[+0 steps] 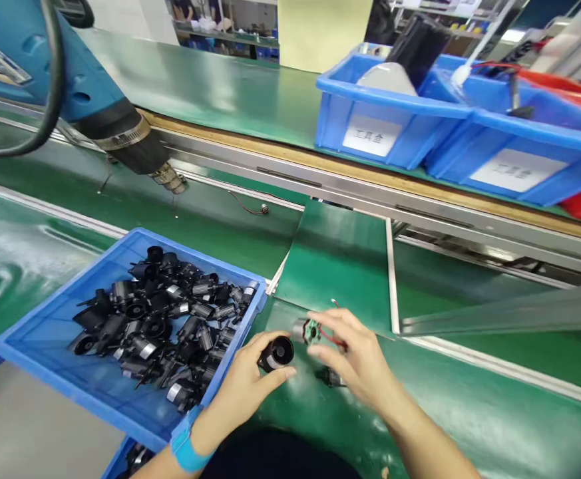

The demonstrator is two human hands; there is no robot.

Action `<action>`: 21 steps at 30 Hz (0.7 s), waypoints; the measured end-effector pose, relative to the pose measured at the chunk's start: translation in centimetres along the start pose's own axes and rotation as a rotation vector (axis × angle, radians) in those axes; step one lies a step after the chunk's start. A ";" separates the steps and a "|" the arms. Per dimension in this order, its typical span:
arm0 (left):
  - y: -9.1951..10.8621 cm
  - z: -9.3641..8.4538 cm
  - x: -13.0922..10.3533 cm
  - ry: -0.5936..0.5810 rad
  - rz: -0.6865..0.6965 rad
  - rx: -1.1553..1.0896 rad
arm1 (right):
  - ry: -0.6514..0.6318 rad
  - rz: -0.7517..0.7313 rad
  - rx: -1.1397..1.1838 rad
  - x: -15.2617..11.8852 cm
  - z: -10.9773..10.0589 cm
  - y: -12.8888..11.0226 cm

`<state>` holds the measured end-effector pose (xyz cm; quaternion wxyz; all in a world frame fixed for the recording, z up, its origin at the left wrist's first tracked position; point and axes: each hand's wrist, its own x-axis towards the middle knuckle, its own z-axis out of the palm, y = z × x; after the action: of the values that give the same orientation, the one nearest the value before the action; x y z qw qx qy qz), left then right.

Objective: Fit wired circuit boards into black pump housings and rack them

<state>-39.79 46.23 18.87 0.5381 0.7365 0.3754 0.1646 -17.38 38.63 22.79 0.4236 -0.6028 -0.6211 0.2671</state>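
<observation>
A black cylindrical housing (281,350) with its round opening facing up is gripped between the thumb and fingers of my left hand (250,376). Just to its right, my right hand (355,352) pinches a small silver motor (300,330) that has a green circuit board on its end and red wires. The motor and the housing are apart. Another black part (331,377) lies on the green bench under my right hand, partly covered by it. On the left, a blue tray (70,391) is filled with several black housings (155,326).
A blue heat gun (120,126) hangs at the upper left, nozzle towards the bench. Two blue bins (420,110) (560,146) with tools stand on the raised shelf (250,93). A small wired part (264,209) lies beyond the tray. People are in the far background.
</observation>
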 end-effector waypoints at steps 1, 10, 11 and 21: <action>0.2 0.3 -0.4 0.001 0.020 0.027 | -0.029 -0.025 0.027 -1.1 -0.1 -1.4; 2.2 0.8 -3.8 -0.148 0.229 0.077 | -0.175 0.040 0.080 -4.9 -0.3 -4.6; 2.3 0.8 -4.1 -0.156 0.239 0.083 | -0.174 0.037 0.055 -5.1 -0.3 -4.7; 0.8 2.3 -6.0 -0.005 0.421 0.002 | -0.020 -0.065 -0.202 -7.3 1.0 -5.6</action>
<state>-42.00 40.14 19.71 0.4921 0.7996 0.2120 0.2710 -21.77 30.93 25.56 0.3629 -0.6193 -0.6683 0.1955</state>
